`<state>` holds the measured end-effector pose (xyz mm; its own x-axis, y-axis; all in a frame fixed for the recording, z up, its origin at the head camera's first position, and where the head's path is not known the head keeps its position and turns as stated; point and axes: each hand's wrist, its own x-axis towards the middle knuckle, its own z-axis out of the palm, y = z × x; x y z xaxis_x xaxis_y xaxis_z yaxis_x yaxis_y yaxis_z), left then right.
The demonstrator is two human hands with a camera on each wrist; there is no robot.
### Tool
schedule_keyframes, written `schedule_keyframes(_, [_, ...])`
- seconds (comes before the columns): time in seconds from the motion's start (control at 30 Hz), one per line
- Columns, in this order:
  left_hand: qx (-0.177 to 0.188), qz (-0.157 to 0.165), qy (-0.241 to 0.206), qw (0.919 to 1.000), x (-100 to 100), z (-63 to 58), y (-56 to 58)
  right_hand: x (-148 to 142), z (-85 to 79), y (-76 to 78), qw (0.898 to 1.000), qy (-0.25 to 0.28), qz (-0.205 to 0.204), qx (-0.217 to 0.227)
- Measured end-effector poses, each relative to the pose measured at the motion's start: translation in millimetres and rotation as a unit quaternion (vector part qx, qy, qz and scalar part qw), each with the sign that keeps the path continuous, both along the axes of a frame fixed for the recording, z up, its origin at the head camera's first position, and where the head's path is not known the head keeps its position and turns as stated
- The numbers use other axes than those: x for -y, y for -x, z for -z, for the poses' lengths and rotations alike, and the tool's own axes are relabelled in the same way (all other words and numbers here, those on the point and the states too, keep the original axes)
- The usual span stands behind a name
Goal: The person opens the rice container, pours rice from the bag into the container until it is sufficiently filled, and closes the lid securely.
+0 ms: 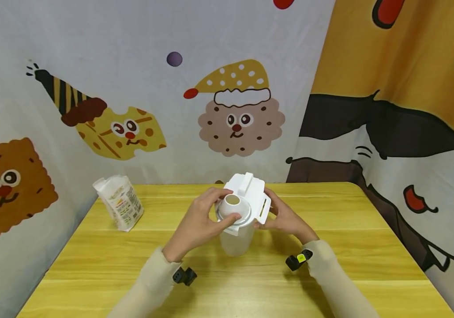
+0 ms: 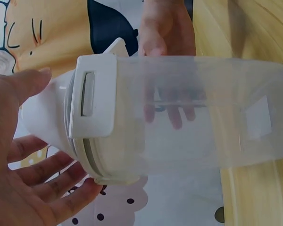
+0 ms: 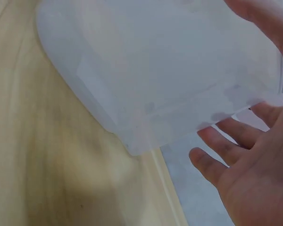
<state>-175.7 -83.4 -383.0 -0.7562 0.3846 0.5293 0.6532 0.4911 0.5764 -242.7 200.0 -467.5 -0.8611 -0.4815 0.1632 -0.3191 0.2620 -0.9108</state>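
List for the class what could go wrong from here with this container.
1. The left hand spans a smooth, rounded white cap with thumb and fingers; its hold could slip if it turns or pulls.
2. The right hand has fairly straight fingers, one tip clear of the translucent container, so the container might twist or tip.
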Motion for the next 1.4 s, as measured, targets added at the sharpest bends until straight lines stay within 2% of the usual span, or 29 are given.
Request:
schedule_keyframes(0.13, [-0.02,0.016,0.008,0.9997,5,-2.5,-0.6,3,-0.1,-6.8,1.0,0.001,0.004,-0.004])
schedule_keyframes(0.3, [-0.05,0.026,0.047,0.9973,11,-8.9,-2.9,8,2.3,-11.1,1.0,0.013,0.009,-0.008])
schedule_keyframes(0.5, [-0.099,0.053,0.11,0.9876,14,-16.5,-7.1,10,3.9,-13.1,1.0,0.013,0.024,-0.011])
schedule_keyframes(0.63, [-0.118,0.068,0.139,0.981,13,-19.8,-9.0,11,4.0,-13.9,0.999,0.019,0.026,-0.008])
schedule_keyframes(0.9, [-0.153,0.064,0.202,0.9652,7,-22.5,-10.5,11,7.0,-13.6,0.999,0.022,0.026,-0.01])
schedule_keyframes(1.13, [-0.171,0.072,0.223,0.9571,3,-26.0,-10.8,11,10.0,-12.7,0.999,0.031,0.028,-0.004])
schedule_keyframes(1.4, [-0.196,0.056,0.26,0.9438,-1,-24.3,-12.2,12,10.5,-12.2,0.999,0.028,0.032,-0.008])
